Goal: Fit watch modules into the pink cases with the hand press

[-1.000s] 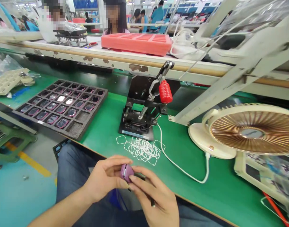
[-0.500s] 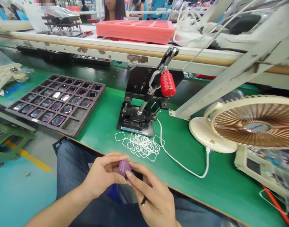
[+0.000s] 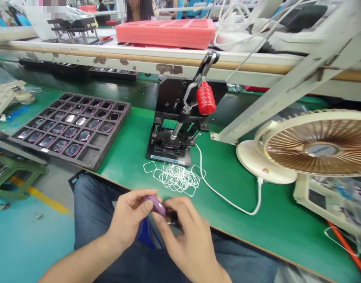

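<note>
Over my lap, just off the bench's front edge, a small purple watch case (image 3: 156, 205) is held between both hands. My left hand (image 3: 129, 216) is closed on its left end, thumb on top and fingers behind. My right hand (image 3: 188, 232) pinches around its right end, the thumb at its near edge. Under the right fingers shows a dark piece (image 3: 173, 217) with a shiny spot; its kind is unclear. Beyond the hands lies a tangled pile of thin white ring-shaped gaskets (image 3: 180, 179) on the green bench (image 3: 227, 184).
Behind the gaskets stands a black toggle press (image 3: 171, 135) with a red handle (image 3: 206, 98). A dark foam tray (image 3: 109, 143) of purple-edged watch cases lies left. At right are a fan (image 3: 266, 161) and its white cable (image 3: 227, 203). A pink foam block (image 3: 165, 34) rests on the shelf.
The purple case has been turned in my hands, now showing a longer side slanting down to the right. My right fingers have shifted and curled around its right end. The view has tilted slightly.
</note>
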A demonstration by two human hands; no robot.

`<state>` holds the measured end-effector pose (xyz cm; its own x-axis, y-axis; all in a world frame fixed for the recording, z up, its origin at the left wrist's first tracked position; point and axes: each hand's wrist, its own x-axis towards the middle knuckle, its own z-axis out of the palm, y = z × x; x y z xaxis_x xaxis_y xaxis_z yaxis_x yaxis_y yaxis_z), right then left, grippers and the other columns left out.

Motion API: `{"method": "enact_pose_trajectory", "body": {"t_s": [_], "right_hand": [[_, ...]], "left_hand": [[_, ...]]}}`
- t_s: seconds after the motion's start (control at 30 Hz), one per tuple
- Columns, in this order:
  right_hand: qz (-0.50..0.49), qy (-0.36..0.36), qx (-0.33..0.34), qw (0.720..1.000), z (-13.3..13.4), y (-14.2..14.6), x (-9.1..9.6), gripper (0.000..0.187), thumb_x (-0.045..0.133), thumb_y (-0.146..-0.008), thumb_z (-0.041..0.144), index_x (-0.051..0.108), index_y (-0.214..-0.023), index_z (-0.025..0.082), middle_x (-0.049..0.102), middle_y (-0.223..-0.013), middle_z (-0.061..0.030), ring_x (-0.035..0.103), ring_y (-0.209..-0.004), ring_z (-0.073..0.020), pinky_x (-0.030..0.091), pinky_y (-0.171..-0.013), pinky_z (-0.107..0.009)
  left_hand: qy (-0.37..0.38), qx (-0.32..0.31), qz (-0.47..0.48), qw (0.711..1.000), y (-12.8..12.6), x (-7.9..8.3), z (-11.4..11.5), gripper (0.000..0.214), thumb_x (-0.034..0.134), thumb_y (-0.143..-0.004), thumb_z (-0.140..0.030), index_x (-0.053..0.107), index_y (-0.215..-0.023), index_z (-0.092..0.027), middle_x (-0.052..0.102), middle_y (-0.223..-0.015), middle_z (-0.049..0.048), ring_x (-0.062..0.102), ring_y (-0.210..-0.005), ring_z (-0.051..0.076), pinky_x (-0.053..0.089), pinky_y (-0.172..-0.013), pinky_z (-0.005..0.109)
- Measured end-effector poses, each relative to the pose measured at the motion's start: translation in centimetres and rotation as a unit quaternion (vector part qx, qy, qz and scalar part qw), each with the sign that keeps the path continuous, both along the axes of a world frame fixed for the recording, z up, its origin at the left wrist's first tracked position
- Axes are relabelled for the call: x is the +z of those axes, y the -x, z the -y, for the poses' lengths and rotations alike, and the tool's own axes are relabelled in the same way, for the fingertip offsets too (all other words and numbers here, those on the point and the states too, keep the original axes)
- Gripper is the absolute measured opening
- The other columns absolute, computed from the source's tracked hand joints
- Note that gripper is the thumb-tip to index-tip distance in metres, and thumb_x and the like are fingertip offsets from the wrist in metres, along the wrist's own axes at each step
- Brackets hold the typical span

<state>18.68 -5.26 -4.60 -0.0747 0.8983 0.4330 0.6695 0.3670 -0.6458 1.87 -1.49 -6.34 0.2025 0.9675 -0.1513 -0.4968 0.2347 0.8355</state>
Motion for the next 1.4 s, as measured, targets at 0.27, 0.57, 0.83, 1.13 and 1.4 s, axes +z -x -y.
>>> {"method": "enact_pose_trajectory", "body": {"t_s": [0.27, 0.57, 0.83, 1.13, 1.4], "right_hand": [[-0.023, -0.026, 0.087, 0.996, 0.2, 0.1, 0.2, 0.018, 0.055, -0.107, 0.018, 0.052, -0.089, 0.021, 0.051, -0.072, 0.0030, 0.044, -0.058, -0.0109, 0.028, -0.058, -0.029], [-0.575, 0.459, 0.130, 0.665, -1.3, -1.4, 2.0, 0.053, 0.079, -0.092, 0.066, 0.052, -0.082, 0.021, 0.028, -0.055, 0.0132, 0.010, -0.047, -0.0042, 0.009, -0.045, -0.022], [-0.645, 0.518, 0.146, 0.543, -1.0, -0.7, 1.9, 0.056, 0.090, -0.082, 0.059, 0.052, -0.076, 0.018, 0.021, -0.053, 0.0160, 0.006, -0.043, -0.0019, 0.007, -0.040, -0.019], [-0.474, 0.534, 0.100, 0.694, -1.5, -1.8, 2.4, 0.064, 0.071, -0.089, 0.079, 0.054, -0.070, 0.020, 0.033, -0.050, 0.0111, 0.016, -0.041, -0.0042, 0.012, -0.041, -0.021], [0.130, -0.231, -0.092, 0.960, -11.1, -7.8, 13.4, 0.047, 0.060, -0.108, 0.048, 0.066, -0.147, 0.023, 0.069, -0.145, -0.0141, 0.073, -0.115, -0.0264, 0.059, -0.074, -0.032]], "left_hand": [[-0.005, -0.015, 0.069, 0.997, -0.6, 0.6, 0.2, 0.018, 0.095, -0.082, -0.031, 0.090, -0.099, -0.026, 0.085, -0.092, 0.0049, 0.078, -0.084, 0.015, 0.063, -0.083, 0.022], [-0.379, -0.055, -0.240, 0.892, 2.0, 1.8, -2.7, 0.054, 0.092, -0.085, -0.022, 0.077, -0.136, -0.031, 0.072, -0.140, 0.0124, 0.074, -0.121, 0.028, 0.064, -0.101, 0.038], [-0.563, -0.001, -0.293, 0.773, 1.9, 2.8, -3.7, 0.045, 0.061, -0.096, 0.007, 0.074, -0.126, -0.024, 0.082, -0.105, 0.0055, 0.079, -0.099, 0.020, 0.067, -0.088, 0.033], [-0.591, -0.073, -0.357, 0.720, 3.4, 1.3, -3.9, 0.047, 0.058, -0.101, -0.002, 0.068, -0.142, -0.022, 0.077, -0.117, 0.0119, 0.074, -0.106, 0.021, 0.064, -0.094, 0.034], [-0.508, -0.044, -0.419, 0.751, -1.5, 1.9, -11.1, 0.019, 0.067, -0.104, -0.026, 0.084, -0.114, -0.023, 0.081, -0.116, 0.0114, 0.076, -0.109, 0.026, 0.060, -0.103, 0.043]]}}
